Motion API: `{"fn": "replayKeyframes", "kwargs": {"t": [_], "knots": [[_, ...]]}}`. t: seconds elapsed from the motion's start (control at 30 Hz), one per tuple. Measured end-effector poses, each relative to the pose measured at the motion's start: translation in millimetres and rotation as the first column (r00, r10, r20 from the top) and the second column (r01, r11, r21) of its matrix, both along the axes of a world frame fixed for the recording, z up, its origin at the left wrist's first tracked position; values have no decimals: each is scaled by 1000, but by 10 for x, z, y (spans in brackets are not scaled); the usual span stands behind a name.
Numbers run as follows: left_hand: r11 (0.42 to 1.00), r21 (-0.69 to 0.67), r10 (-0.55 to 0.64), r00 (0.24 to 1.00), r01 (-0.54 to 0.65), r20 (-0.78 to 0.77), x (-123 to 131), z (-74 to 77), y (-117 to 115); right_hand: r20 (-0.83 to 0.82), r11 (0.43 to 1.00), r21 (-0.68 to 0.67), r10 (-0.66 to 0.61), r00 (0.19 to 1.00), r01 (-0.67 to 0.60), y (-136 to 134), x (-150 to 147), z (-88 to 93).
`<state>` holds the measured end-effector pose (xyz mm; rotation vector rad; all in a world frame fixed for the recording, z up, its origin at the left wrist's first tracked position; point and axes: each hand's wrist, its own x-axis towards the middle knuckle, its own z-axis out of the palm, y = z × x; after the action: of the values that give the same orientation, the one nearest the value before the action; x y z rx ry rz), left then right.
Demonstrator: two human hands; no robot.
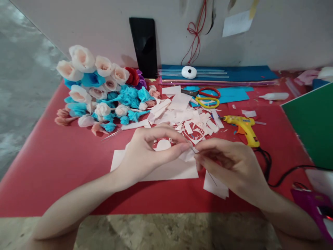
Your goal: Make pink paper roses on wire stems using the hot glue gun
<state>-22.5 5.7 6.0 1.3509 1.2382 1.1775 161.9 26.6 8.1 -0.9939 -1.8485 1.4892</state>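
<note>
My left hand (pixel 153 147) is closed in a pinch, thumb against forefinger, on the upper end of a thin dark wire (pixel 212 178). The fingertips partly hide that end. Pinched close beside it, my right hand (pixel 231 165) grips the same wire, whose lower part slants out below the fingers. A small piece of white paper (pixel 186 156) shows at the fingertips; whether it is attached to the wire I cannot tell. Under the hands lies a white paper sheet (pixel 166 170), with smaller paper pieces (pixel 221 190) to its right.
Paper flowers (pixel 104 93) in several colours pile up at the left. Paper scraps (pixel 177 111), scissors (pixel 208 97) and a yellow glue gun (pixel 244 126) with a black cable lie beyond my hands. A phone (pixel 144 48) leans on the wall. A green board (pixel 312 121) stands right.
</note>
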Motion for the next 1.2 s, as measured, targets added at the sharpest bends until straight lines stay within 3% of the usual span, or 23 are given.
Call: {"fn": "replayKeyframes", "kwargs": {"t": [0.67, 0.97, 1.2], "knots": [[999, 9, -35, 995, 36, -97, -7, -35, -12, 79, 997, 63, 35, 996, -40, 3, -25, -64], [997, -19, -78, 990, 76, -119, -45, -70, 27, 178, 974, 189, 87, 980, -121, 18, -22, -142], [995, -85, -65, 990, 54, -126, -93, -65, 58, 252, 894, 394, 119, 960, -214, -18, 21, -91]]}}
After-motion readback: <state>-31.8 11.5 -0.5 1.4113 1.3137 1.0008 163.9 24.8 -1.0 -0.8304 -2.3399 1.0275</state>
